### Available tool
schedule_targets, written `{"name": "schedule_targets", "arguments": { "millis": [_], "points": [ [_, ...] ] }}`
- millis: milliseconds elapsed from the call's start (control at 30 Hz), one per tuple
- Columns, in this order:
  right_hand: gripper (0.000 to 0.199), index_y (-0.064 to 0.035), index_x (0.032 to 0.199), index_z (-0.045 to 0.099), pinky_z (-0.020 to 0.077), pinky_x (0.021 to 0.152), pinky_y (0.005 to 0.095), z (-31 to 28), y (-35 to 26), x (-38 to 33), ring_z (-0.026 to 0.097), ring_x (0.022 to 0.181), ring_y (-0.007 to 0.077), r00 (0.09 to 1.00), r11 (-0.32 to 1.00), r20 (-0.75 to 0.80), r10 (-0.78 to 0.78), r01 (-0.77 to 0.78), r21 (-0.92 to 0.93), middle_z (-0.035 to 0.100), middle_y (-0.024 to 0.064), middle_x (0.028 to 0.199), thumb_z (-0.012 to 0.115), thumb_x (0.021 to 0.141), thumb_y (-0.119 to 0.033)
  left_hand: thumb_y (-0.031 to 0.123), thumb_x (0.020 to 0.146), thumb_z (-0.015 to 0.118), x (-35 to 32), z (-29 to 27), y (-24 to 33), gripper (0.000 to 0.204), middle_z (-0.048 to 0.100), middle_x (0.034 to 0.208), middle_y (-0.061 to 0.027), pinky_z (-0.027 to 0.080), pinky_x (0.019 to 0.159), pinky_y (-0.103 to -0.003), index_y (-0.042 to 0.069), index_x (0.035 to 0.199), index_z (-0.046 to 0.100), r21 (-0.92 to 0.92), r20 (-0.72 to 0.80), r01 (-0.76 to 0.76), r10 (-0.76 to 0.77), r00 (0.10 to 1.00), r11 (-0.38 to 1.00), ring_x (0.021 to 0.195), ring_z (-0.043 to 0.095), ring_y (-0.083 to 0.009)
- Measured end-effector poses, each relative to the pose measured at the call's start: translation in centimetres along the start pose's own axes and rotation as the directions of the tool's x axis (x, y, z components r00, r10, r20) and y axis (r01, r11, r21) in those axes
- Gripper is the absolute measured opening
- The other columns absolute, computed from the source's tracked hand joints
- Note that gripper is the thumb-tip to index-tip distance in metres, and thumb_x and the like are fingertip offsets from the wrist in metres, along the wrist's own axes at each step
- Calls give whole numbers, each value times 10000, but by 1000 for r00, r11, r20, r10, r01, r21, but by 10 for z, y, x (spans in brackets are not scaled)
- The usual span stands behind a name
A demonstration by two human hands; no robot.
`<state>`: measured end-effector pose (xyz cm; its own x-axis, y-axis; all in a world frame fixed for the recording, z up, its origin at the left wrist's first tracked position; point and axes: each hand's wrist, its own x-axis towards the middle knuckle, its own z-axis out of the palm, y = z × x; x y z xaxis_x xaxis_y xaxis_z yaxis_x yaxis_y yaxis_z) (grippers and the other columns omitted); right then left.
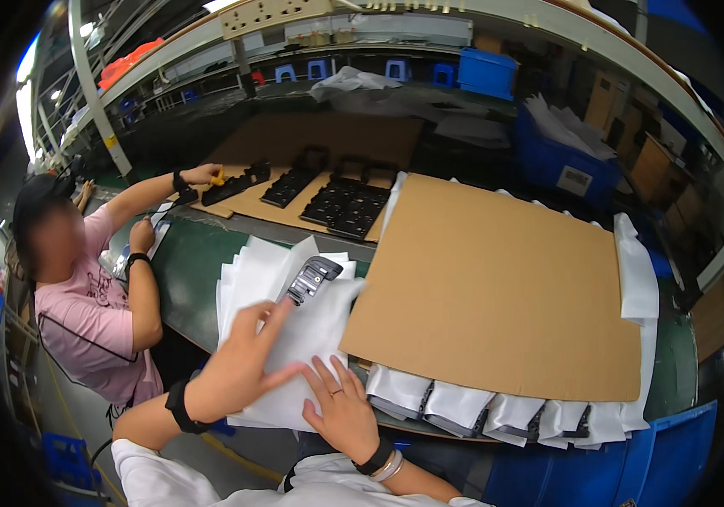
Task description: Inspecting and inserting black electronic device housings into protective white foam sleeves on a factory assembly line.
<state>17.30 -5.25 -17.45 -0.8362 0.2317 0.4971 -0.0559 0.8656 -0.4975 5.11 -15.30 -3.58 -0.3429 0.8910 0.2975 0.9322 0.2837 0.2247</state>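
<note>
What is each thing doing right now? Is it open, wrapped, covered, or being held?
Left hand: open, fingers flat on the white foam pouch.
Right hand: open, pressing on the pouch's lower edge.
White foam pouch: open at its top end.
Black and grey plastic part: partly inside the pouch, end sticking out.
Brown cardboard sheet: lying flat, covering wrapped parts.
Wrapped parts in white foam: lined up, peeking out under the cardboard.

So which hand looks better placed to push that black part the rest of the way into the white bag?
Probably the left hand: its fingers already reach up to the black part sticking out of the white bag. The right hand lies flat lower down, pinning the bag.
</note>
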Motion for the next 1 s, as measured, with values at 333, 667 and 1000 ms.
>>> {"name": "schedule_targets", "arguments": {
  "millis": [333, 667, 1000],
  "points": [
    [456, -103, 1244, 535, 358, 999, 455, -2, 0, 1, 423, 1237, 336, 999, 1000, -30, -10, 10, 9, 506, 140, 1247, 596, 815, -244, 99, 791, 639, -7, 21, -20, 568, 515, 1094, -184, 453, 835, -403, 4, 1300, 405, 49, -215, 87, -74, 974, 995, 957, 534, -340],
    [444, -57, 1078, 607, 372, 986, 430, 4, -8, 7, 455, 1220, 302, 996, 997, -36, 75, -75, 21, 558, 142, 1181, 644, 797, -399, 224, 933, 558, -8, 46, -82, 202, 596, 888, -10, 487, 698, -250, 51, 1033, 528, -825, 448, 536, -371, 813, 178, 771, 592, -80],
    [638, 15, 1167, 501, 360, 974, 462, -2, -5, 10, 377, 1261, 379, 986, 982, 19, 165, -167, 86, 475, 197, 1233, 734, 673, -316, 246, 974, 475, -21, 20, -9, 362, 545, 1162, -41, 419, 918, -266, 12, 1249, 445, -968, 233, 249, -367, 900, -4, 1055, 510, -93]
  ]
}}
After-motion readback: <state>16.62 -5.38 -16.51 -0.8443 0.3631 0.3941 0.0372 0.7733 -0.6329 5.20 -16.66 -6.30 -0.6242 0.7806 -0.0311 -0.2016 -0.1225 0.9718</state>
